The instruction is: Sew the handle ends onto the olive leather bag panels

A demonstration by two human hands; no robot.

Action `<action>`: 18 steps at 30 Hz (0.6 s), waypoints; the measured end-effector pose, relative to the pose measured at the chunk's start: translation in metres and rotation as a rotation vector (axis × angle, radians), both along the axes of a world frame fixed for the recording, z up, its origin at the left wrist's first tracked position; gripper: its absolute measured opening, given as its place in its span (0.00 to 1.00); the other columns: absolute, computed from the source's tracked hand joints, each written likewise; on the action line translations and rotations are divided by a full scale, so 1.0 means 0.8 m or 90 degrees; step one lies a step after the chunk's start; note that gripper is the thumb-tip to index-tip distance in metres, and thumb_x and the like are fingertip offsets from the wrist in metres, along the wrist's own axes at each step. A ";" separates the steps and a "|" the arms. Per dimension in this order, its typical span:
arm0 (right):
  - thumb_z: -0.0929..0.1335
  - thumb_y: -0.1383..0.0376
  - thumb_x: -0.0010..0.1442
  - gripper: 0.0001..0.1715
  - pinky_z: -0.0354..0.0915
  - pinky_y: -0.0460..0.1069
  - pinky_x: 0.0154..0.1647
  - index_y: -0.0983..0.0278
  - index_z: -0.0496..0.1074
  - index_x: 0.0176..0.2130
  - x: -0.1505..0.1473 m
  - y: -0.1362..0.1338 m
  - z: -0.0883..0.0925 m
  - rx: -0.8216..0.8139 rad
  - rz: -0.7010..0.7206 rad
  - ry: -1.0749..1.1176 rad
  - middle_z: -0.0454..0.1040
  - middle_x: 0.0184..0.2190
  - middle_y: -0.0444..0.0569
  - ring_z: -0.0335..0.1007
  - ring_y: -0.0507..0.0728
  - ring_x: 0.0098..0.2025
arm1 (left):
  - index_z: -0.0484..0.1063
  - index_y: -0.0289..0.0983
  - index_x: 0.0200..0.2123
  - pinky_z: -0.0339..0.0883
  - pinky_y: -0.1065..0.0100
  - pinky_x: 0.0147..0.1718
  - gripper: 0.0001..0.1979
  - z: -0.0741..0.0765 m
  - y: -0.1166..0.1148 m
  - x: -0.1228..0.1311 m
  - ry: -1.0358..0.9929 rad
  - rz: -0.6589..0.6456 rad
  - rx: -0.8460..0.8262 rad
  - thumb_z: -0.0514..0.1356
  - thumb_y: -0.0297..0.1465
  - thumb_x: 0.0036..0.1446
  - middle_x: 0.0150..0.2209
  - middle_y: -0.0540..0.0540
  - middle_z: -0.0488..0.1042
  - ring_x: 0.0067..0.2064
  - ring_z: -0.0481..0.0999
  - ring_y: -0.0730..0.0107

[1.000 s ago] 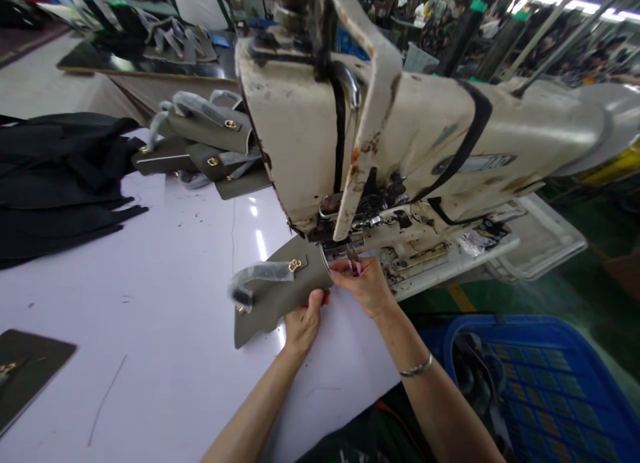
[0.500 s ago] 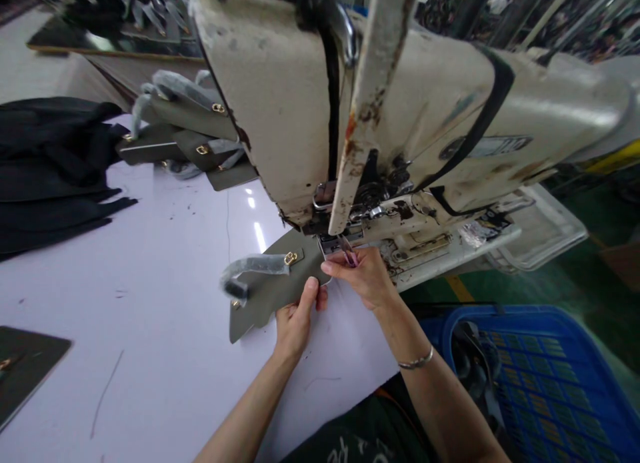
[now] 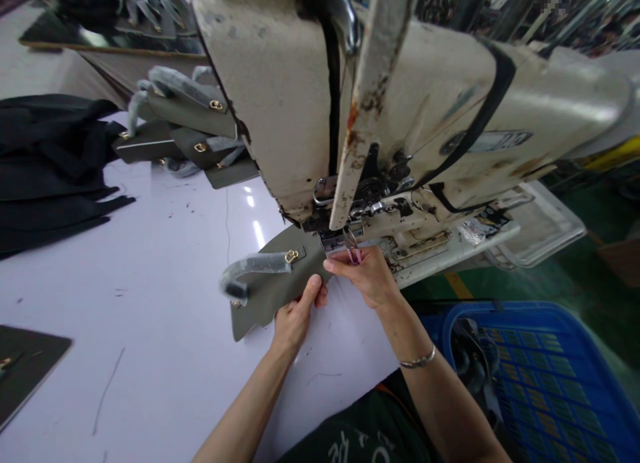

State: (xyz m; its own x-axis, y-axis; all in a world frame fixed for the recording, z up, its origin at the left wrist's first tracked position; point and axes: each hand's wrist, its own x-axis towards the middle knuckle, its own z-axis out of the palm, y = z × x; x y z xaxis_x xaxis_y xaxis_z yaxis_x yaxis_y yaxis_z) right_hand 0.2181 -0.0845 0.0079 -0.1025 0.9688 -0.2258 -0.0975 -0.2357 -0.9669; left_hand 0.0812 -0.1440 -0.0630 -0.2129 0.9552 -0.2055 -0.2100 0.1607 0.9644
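A grey-green bag panel point(image 3: 273, 289) lies on the white table with its right end under the sewing machine's presser area. A plastic-wrapped handle point(image 3: 257, 263) is fixed to it by gold hardware. My left hand point(image 3: 295, 317) grips the panel's near edge, thumb on top and fingers beneath. Closed around pink-handled thread snips point(image 3: 355, 255), my right hand point(image 3: 367, 276) is just right of the needle area. Its thumb reaches to the panel's edge. The metal part of the snips points up toward the machine; the tips are hard to make out.
The sewing machine point(image 3: 280, 96) towers over the work. Black fabric pieces point(image 3: 50, 169) and several similar panels point(image 3: 195, 109) lie at the far left. Another panel point(image 3: 30, 363) sits at the left edge. A blue basket point(image 3: 565, 309) holding dark pieces stands at the right.
The snips in my right hand have turned a little more upright. Both hands and the panel stay in nearly the same place; the view has shifted slightly.
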 end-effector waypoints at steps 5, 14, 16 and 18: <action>0.78 0.55 0.51 0.14 0.69 0.51 0.37 0.64 0.84 0.31 0.004 -0.017 -0.005 -0.034 0.007 -0.039 0.81 0.29 0.49 0.75 0.56 0.32 | 0.75 0.37 0.29 0.61 0.66 0.23 0.18 0.007 -0.007 0.007 -0.063 0.043 -0.001 0.68 0.46 0.58 0.23 0.48 0.72 0.24 0.68 0.69; 0.71 0.54 0.63 0.22 0.57 0.46 0.28 0.64 0.78 0.23 -0.010 -0.044 -0.013 0.101 -0.034 -0.263 0.74 0.20 0.44 0.65 0.51 0.24 | 0.71 0.37 0.24 0.58 0.69 0.22 0.22 0.038 -0.008 0.013 -0.068 0.004 -0.058 0.66 0.49 0.59 0.20 0.50 0.67 0.22 0.64 0.72; 0.72 0.54 0.61 0.21 0.57 0.46 0.28 0.64 0.77 0.23 -0.015 -0.045 -0.017 0.076 -0.068 -0.239 0.73 0.19 0.44 0.65 0.51 0.23 | 0.70 0.37 0.21 0.59 0.69 0.21 0.28 0.056 -0.023 0.005 -0.047 -0.154 -0.127 0.57 0.52 0.65 0.17 0.49 0.67 0.20 0.64 0.72; 0.73 0.54 0.58 0.21 0.58 0.47 0.27 0.64 0.76 0.21 -0.019 -0.045 -0.021 0.042 -0.092 -0.193 0.72 0.18 0.44 0.64 0.51 0.22 | 0.71 0.37 0.20 0.61 0.67 0.21 0.33 0.074 -0.045 -0.011 0.035 -0.292 -0.135 0.49 0.53 0.69 0.15 0.47 0.68 0.18 0.66 0.70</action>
State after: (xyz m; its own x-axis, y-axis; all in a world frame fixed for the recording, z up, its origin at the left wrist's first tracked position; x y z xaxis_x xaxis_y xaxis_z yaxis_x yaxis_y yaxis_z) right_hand 0.2029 -0.1206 -0.0087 0.0986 0.9819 -0.1616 0.1693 -0.1765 -0.9696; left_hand 0.0724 -0.1798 -0.0039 0.2023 0.8913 -0.4058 -0.0218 0.4184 0.9080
